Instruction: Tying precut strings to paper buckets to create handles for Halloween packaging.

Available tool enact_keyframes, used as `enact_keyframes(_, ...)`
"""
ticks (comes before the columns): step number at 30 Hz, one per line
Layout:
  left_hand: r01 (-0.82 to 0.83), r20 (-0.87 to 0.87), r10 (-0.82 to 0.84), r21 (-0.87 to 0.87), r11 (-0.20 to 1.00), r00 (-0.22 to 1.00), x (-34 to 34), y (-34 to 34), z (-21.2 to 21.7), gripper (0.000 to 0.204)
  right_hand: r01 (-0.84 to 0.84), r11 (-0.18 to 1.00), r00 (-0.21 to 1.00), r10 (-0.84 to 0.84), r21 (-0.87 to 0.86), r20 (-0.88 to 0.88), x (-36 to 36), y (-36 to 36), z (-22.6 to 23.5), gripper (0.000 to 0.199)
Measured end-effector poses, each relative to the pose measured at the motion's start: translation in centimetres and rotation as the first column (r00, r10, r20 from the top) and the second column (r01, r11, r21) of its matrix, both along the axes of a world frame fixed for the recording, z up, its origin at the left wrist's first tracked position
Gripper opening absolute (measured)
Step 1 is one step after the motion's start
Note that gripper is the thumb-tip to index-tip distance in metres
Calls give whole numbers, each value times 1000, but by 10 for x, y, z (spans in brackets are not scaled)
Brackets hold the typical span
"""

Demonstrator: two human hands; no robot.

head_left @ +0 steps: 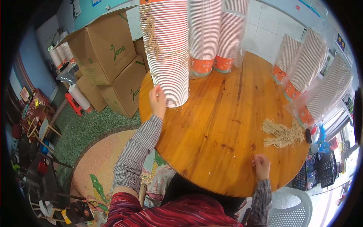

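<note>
A tall stack of paper cups or tubs (170, 72) with white rims stands at the table's left side. Tan string ends (149, 28) hang out between its rims, mostly along the upper left. My left hand (158, 101) is at the stack's lower left side, thumb and fingers pinched together close to the rims; whatever they hold is too small to make out. Above the near right part of the table is my right hand (261, 166), its fingers curled closed and their contents hidden. Beyond it lies a loose bundle of tan string (281, 133).
The round wooden table (215, 125) carries more plastic-wrapped cup stacks at the back (204, 41) and right (308, 56). Cardboard boxes (109, 49) are piled on the floor to the left. A grey plastic chair (291, 206) and black crates (321, 168) stand at the right.
</note>
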State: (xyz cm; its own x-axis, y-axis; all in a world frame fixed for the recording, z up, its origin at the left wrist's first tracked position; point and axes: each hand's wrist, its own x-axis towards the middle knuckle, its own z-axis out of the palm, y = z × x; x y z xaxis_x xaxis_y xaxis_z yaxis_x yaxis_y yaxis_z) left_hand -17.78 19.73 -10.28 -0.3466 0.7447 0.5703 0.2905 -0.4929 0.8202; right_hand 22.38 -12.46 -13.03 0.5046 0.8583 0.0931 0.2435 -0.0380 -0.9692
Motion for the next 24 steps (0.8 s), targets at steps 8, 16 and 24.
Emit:
enact_keyframes(8,169,-240,-70,423,890,968,73,-52,91,38,-217,975,976,218,-40,26,-1,44,46,12)
enact_keyframes(16,87,82,-140,463,882,987,-8,41,293,48,-266,964,964,266,-28,8,4,66,30,13)
enact_keyframes(24,413,-642,-37,446,794,765,48,-58,173,21,-321,945,945,314,-70,-89,21,56,12,13)
